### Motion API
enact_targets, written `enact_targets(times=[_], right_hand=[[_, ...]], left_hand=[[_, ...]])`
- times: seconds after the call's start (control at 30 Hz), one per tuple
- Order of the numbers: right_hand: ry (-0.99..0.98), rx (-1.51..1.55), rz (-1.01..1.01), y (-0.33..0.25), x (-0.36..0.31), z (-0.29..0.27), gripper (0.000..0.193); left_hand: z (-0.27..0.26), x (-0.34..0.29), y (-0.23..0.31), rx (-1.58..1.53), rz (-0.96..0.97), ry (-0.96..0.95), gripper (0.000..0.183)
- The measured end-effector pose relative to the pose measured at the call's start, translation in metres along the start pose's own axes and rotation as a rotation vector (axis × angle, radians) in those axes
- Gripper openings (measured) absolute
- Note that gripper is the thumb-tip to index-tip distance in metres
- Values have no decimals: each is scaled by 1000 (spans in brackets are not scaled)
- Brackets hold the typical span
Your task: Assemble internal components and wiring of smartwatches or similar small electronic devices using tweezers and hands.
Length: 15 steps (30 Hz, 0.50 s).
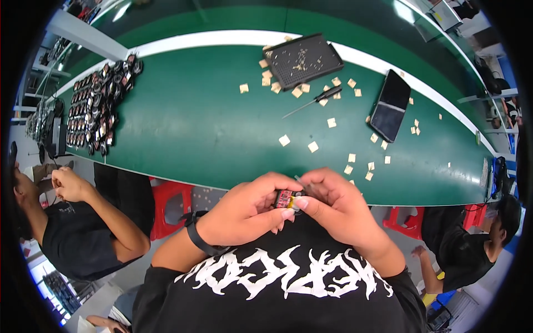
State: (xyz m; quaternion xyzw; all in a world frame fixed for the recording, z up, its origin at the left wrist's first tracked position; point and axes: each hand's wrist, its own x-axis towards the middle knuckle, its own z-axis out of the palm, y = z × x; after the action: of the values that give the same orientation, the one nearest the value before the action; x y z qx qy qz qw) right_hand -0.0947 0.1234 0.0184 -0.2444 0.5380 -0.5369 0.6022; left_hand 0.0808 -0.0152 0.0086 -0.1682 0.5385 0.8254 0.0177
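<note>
Close to my body, at the table's near edge, both hands meet around a small electronic module [285, 198] with a red and black face and a yellow patch. My left hand [247, 205] is closed, pinching it from the left between thumb and fingers. My right hand [336, 205] is closed too, its thumb pressed against the module's right side. A thin greyish piece shows by the right fingertips, too small to make out. Fingers hide much of the module. A black band circles my left wrist.
On the green table [183, 122] lie several small cream squares [313, 146], a black perforated tray [304, 62] with tiny bits, a screwdriver [322, 97] and a black phone [391, 106]. Rows of dark cabled modules [100, 108] fill the left end. A person sits on either side.
</note>
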Motion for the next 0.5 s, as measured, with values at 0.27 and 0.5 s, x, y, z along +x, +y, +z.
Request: enact_targets(times=[0.27,0.5], right_hand=[[637,-431,-276,-14,3,-53,20],[687,-362,-158,10,-18,-93,30]], left_hand=[[-36,-12,10,280,131,478,26],[-100,-15,26,525,219,820,25]])
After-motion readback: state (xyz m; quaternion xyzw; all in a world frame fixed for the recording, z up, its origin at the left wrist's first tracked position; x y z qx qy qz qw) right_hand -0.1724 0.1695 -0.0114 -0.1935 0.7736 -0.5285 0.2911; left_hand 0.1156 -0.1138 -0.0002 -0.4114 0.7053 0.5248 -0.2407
